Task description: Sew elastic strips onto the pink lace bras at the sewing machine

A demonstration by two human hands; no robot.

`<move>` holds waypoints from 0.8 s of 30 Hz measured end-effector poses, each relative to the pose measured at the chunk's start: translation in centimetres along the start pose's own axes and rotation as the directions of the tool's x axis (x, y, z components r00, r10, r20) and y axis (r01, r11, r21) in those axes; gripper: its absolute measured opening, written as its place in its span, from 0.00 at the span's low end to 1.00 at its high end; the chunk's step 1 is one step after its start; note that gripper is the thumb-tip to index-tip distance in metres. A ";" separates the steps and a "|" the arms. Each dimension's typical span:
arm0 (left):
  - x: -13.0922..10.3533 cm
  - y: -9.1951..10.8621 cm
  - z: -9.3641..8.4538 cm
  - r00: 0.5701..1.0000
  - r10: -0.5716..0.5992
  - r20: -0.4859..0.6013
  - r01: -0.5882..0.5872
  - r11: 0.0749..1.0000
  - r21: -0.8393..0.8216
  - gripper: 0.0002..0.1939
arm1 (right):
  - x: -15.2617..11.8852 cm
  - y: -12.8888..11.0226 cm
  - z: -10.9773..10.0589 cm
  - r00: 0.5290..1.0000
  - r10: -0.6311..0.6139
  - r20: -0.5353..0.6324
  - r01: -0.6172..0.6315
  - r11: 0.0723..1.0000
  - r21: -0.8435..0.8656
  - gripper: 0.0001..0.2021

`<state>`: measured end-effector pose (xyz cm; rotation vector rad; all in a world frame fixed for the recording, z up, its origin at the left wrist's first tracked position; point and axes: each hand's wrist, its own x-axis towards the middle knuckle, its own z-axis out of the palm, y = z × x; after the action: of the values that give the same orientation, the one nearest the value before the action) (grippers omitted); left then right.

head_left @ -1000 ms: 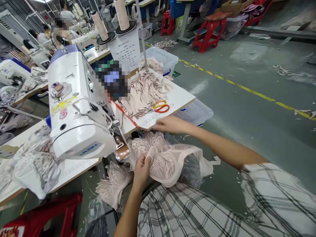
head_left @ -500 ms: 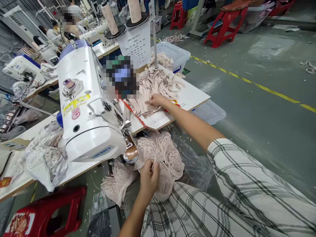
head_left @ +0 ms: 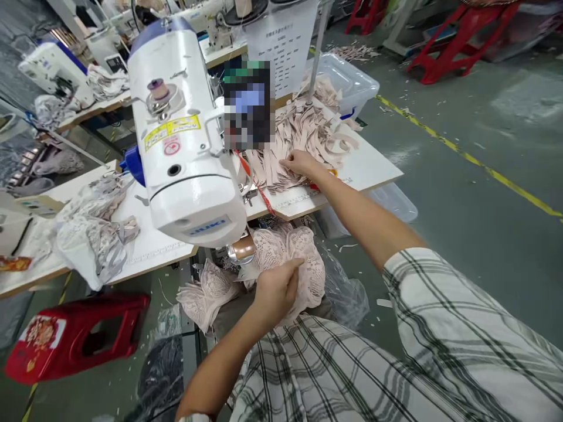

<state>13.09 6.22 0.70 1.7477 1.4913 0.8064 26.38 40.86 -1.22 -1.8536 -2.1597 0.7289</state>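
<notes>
Pale pink lace bras (head_left: 313, 258) lie over my lap beneath the sewing machine's arm. My left hand (head_left: 277, 290) is closed on the edge of one, forefinger and thumb toward the cup; the exact grip is partly hidden. Another lace cup (head_left: 215, 284) hangs to its left. On the white table my right hand (head_left: 302, 163) pinches at the near end of a pile of pale pink fabric strips (head_left: 303, 129), thumb and forefinger together on a strip. The white sewing machine (head_left: 189, 170) stands left of both hands, its metal-tipped lower arm (head_left: 243, 249) close to the bras.
A pixelated control screen (head_left: 248, 105) stands beside the machine. White lace garments (head_left: 92, 228) lie on the table at left. Below is a red stool (head_left: 79, 337). Clear plastic boxes (head_left: 347, 79) sit behind the table, and a yellow line (head_left: 466, 155) crosses the floor.
The view has shifted, so the machine and table appear farther right and higher. My left forefinger has come forward over the cup. My right hand stays at the strips.
</notes>
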 end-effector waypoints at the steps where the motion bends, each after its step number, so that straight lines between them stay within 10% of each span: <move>1: 0.1 0.2 -0.4 0.998 0.054 -0.018 -0.053 0.998 0.044 0.19 | 0.2 -0.3 0.3 1.000 0.008 -0.016 -0.008 1.000 -0.006 0.15; 8: -0.7 -0.3 -4.9 0.942 0.077 -0.326 0.100 0.863 0.495 0.20 | 0.6 -1.6 -0.7 0.992 0.057 -0.110 -0.044 0.992 0.117 0.06; 12: -1.5 -0.6 -6.2 0.932 -0.003 -0.363 0.193 0.851 0.488 0.20 | -1.5 -1.1 -2.0 0.985 0.011 -0.171 0.043 0.949 0.311 0.05; 17: -1.9 -1.9 -7.1 0.950 -0.122 -0.288 0.191 0.955 0.226 0.20 | -8.2 -1.4 0.2 0.995 -0.099 -0.023 0.092 0.775 0.625 0.11; 21: -2.1 -3.9 -7.8 0.969 -0.102 -0.225 0.131 0.985 0.116 0.20 | -16.1 -3.2 2.9 0.914 -0.338 0.223 -0.094 0.357 0.929 0.17; 24: -2.4 -4.5 -7.9 0.977 -0.104 -0.184 0.130 0.982 0.134 0.22 | -19.8 -5.0 4.3 0.873 -0.415 0.256 -0.077 0.400 0.913 0.19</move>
<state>3.79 5.14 1.44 1.7096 1.7937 0.8264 23.90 20.24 0.76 -0.8512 -1.4627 1.9459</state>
